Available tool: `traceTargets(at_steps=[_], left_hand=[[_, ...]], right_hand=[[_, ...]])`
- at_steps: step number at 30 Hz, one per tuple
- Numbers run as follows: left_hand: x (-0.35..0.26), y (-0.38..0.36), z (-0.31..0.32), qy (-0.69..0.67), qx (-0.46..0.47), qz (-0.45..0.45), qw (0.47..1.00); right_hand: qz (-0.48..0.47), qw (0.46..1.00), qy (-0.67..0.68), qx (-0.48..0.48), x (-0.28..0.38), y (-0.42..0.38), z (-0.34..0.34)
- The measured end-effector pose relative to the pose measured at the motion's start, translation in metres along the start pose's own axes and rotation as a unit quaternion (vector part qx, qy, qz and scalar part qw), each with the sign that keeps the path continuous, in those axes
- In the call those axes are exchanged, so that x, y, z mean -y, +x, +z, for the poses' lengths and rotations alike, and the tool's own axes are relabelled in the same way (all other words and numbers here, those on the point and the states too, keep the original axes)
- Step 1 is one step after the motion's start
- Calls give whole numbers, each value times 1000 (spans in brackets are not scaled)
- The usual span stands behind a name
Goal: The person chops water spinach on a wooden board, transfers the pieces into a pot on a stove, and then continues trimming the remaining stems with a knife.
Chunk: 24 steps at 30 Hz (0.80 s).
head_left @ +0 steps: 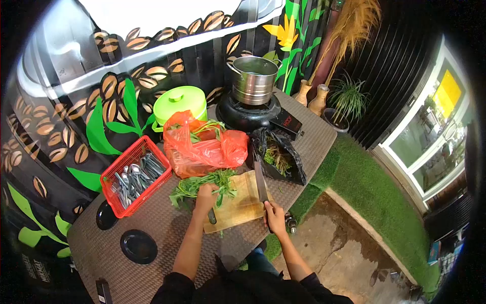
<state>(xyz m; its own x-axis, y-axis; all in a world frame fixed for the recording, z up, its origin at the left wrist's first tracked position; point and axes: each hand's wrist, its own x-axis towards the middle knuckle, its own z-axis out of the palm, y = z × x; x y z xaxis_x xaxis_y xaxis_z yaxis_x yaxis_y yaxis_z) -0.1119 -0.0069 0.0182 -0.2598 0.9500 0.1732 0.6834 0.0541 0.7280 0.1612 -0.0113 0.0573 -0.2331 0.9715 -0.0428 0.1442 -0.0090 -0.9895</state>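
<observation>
My left hand (206, 195) is closed on leafy greens (195, 187) at the left edge of a wooden cutting board (238, 203). In my right hand (275, 218) is the handle of a large knife (260, 182), its blade pointing away from me over the board's right side. The dark handle of another utensil (212, 217) lies on the board just below my left hand. Behind the greens sits a red plastic bag (202, 152) with more greens in its opening. A black plastic bag (291, 169) holding stems and roots stands behind the board, to the right.
A red basket (136, 177) of cutlery stands left, near two black plates (138, 247) (107, 215). At the back are a lidded green pot (179, 105) and a steel pot (254, 78) on a black stove (238, 114). The table's right edge (324, 147) borders artificial grass.
</observation>
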Motion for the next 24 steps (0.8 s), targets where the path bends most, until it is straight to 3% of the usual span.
traceTargets(at_steps=[5, 8, 11, 13, 15, 16, 19, 20, 24], left_hand=[[4, -6, 8, 36, -25, 13, 999], [-7, -8, 3, 49, -2, 8, 999], [-7, -4, -3, -4, -16, 23, 1000], [-19, -3, -18, -133, -28, -5, 991], [-30, -4, -31, -129, -39, 9, 991], [-34, -4, -35, -111, -75, 35, 990], [-43, -4, -44, -87, -113, 62, 988], [-48, -6, -48, -37, -109, 102, 988], [-79, -9, -62, 38, -95, 189, 977]], right_hand=[[21, 1000, -12, -15, -15, -44, 11], [14, 999, -39, 26, -20, -55, 11], [16, 997, -57, 46, -20, -60, 12], [34, 996, -57, 56, -19, -58, 16], [18, 990, -123, 62, -20, -54, 23], [-65, 973, -219, 12, -35, -46, 31], [-63, 946, -314, -45, -40, -40, 51], [-3, 950, -314, 3, -30, -42, 53], [-63, 940, -329, 63, -30, -49, 61]])
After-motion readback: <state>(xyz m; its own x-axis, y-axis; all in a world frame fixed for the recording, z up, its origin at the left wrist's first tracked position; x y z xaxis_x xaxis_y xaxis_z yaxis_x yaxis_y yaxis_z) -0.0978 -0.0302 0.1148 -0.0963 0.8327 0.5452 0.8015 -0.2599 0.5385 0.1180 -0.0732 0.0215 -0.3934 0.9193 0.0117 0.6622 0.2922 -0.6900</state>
